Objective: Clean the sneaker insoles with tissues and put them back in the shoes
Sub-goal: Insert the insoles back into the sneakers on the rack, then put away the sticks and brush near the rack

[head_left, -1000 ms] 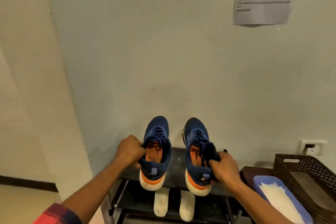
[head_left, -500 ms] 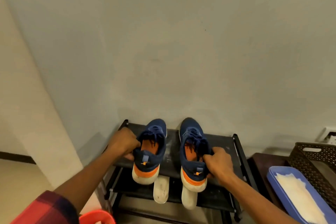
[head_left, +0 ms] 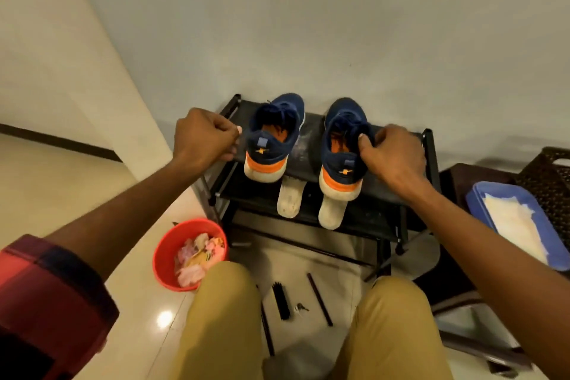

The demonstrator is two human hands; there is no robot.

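Looks like a home, entryway or hall corner. Evidence: black metal shoe rack (head_left: 410, 170) pushed against a plain painted wall (head_left: 339, 25), pair of navy-orange sneakers (head_left: 271, 139) on its top shelf, two white insoles (head_left: 288, 200) on the shelf below. Glossy cream tile floor (head_left: 55, 194) with dark skirting. Red bin (head_left: 166, 244) of crumpled tissue waste by the rack's left front corner. Shoe brush (head_left: 281, 299) and what's probably a small key on the floor. Woven basket (head_left: 549, 176) and blue tray (head_left: 481, 197) of tissues at right.
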